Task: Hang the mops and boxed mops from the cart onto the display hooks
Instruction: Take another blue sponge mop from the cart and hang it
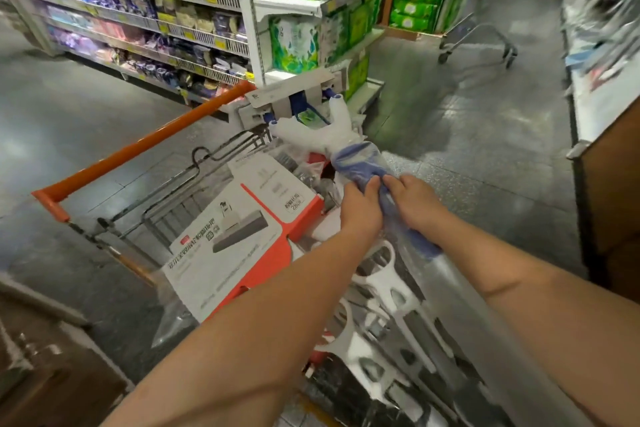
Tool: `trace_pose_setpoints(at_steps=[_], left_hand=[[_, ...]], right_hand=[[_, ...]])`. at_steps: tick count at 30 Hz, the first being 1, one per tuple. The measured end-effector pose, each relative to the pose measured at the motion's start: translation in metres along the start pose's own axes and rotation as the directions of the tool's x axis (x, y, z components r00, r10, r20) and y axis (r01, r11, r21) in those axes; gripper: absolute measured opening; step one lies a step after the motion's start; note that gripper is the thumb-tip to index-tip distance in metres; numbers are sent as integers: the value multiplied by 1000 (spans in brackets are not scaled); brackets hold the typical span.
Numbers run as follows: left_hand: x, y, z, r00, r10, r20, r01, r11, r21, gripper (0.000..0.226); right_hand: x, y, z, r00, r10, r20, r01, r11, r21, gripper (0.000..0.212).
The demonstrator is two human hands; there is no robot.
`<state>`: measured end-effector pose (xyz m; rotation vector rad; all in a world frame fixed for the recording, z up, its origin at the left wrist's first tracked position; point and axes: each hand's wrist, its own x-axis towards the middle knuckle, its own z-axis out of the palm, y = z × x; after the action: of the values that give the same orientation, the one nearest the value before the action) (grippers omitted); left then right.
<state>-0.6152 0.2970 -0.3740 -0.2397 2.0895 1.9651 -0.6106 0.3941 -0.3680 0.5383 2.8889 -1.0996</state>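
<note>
Over the cart (138, 146), mop (356, 163) between both hands

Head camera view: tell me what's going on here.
A person stands over a shopping cart in a store aisle. Their left grip and right grip both hold a plastic-wrapped mop with a blue-and-white head above the cart. A white-and-orange boxed mop and more wrapped mops lie in the cart, not yet hung.
</note>
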Motion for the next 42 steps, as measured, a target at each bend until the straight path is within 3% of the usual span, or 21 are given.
trace_pose_setpoints(at_steps=[9,14,18,23,27,35,39,42], left_hand=[[-20,56,-4,936,226,271,-228,973,-24,37],[-55,86,5,834,356,422,-370,928,-53,32],[-96,101,24,731,437,525,-461,883,-92,22],[-170,105,55,627,432,648,-435,884,-169,17],[-245,103,78,542,431,722,-405,886,-225,26],[-419,92,84,403,296,866,-93,955,-283,31],[-501,67,69,320,367,874,-193,928,-319,28],[-556,44,55,237,352,905,-242,924,-296,28]], right_hand=[[-36,-39,-48,951,103,-292,-108,994,-1,48],[-77,-47,-78,834,171,-525,-166,984,58,44],[-127,-42,-105,687,224,-691,-107,972,209,42],[-214,-25,-140,556,184,-811,-86,983,164,35],[-291,-5,-159,393,186,-901,-98,982,159,33],[-466,14,-154,107,199,-974,-151,972,182,38],[-553,17,-141,30,231,-973,-243,945,217,36],[-617,17,-132,29,271,-962,-331,911,246,35]])
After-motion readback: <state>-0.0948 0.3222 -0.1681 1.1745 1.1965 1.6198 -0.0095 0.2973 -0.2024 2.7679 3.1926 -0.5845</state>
